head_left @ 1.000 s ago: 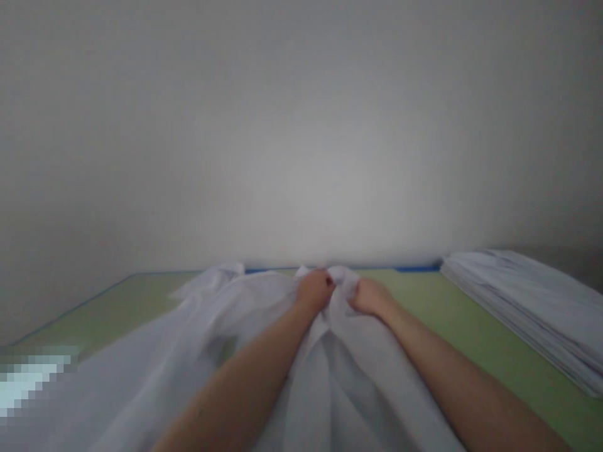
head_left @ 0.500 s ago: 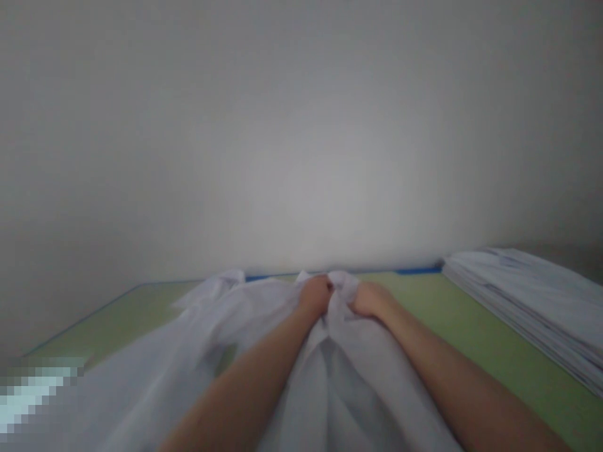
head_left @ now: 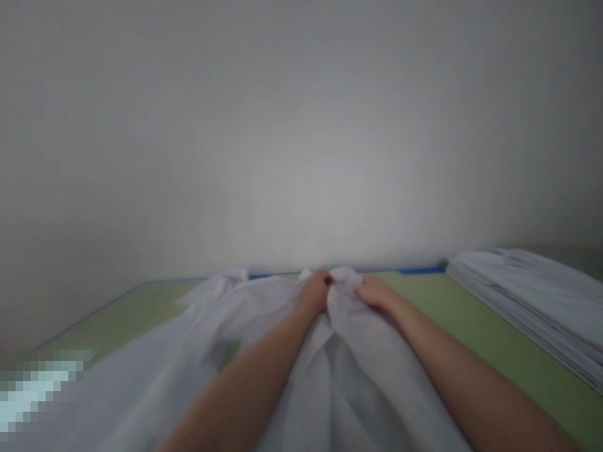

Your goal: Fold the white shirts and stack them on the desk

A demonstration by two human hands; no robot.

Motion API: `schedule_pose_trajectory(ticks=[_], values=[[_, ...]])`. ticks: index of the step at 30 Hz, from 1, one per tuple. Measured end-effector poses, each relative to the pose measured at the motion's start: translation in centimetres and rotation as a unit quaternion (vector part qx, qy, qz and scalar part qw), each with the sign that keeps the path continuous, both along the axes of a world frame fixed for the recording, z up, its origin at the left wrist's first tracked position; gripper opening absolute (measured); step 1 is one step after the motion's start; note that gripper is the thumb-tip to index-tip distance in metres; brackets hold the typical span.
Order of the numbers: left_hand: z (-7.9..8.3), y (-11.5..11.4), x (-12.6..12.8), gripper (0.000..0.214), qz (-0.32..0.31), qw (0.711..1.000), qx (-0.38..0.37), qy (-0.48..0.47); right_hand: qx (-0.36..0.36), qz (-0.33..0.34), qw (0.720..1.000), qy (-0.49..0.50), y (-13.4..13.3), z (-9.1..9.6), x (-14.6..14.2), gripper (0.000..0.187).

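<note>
A thin white fabric (head_left: 245, 351) lies rumpled across the green table (head_left: 475, 339), running from the near edge to the far edge by the wall. My left hand (head_left: 315, 292) is closed on a bunched fold of the fabric at its far end. Close beside it, my right hand (head_left: 374, 292) also grips the fabric, fingers curled into the cloth. A raised ridge of cloth stands between the two hands. Both forearms reach forward over the fabric.
A stack of folded white fabric (head_left: 527, 301) lies on the table at the right. A plain pale wall (head_left: 301, 138) rises directly behind the table's blue-taped far edge (head_left: 417, 271). A pixelated patch (head_left: 32, 389) covers the lower left corner.
Both hands have crept slightly farther toward the wall, still gripping the fabric, and the fold between them is bunched higher. The picture is a little blurred.
</note>
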State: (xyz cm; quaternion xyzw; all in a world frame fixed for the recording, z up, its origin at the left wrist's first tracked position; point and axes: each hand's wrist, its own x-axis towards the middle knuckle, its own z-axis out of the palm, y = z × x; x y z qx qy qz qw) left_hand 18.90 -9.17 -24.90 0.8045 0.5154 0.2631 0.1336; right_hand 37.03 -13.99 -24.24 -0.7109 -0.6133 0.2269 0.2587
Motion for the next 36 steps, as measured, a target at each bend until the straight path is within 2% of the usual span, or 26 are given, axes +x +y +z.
schedule_pose_trajectory(ticks=[4,9,12,15,18,20,22,24,27,29,30,36], values=[[0.2,1.0,-0.4,0.022,0.047,0.997,-0.033,-0.060,0.007,-0.041,0.999,-0.004,0.0,0.6,1.1,0.011],[0.4,1.4,-0.6,0.023,0.051,0.990,-0.066,-0.113,-0.012,-0.097,0.992,0.077,-0.7,1.3,3.5,0.023],[0.5,1.3,-0.4,0.023,0.052,0.987,-0.072,-0.136,-0.003,-0.121,0.986,0.113,-0.9,2.2,5.1,0.016],[0.7,1.3,0.0,0.022,0.052,0.983,-0.083,-0.155,0.035,-0.157,0.981,0.109,-0.7,3.8,6.2,0.010],[0.8,1.2,0.2,0.021,0.035,0.982,-0.101,-0.156,0.088,-0.203,0.973,0.071,0.0,5.4,5.5,0.015],[0.7,1.1,0.2,0.020,0.024,0.982,-0.104,-0.153,0.133,-0.217,0.967,0.033,0.4,5.9,3.5,0.022],[0.5,1.0,0.2,0.021,0.016,0.985,-0.100,-0.141,0.200,-0.196,0.959,-0.028,0.2,5.4,0.4,0.026],[0.3,0.9,0.1,0.020,0.003,0.990,-0.080,-0.120,0.272,-0.133,0.947,-0.104,-0.4,4.2,-2.9,0.026],[0.0,0.6,-0.2,0.015,-0.009,0.995,-0.039,-0.096,0.279,0.008,0.945,-0.172,-1.5,2.2,-6.3,0.024],[-0.2,0.5,-0.4,0.014,-0.011,0.995,-0.021,-0.094,0.249,0.061,0.949,-0.182,-1.8,1.2,-7.0,0.024],[-0.2,0.4,-0.5,0.015,-0.015,0.995,-0.017,-0.094,0.238,0.067,0.952,-0.180,-1.8,0.8,-6.9,0.025],[-0.5,0.5,-0.4,0.013,-0.063,0.989,-0.033,-0.127,0.195,0.023,0.975,-0.104,-0.9,-0.6,-4.6,0.029]])
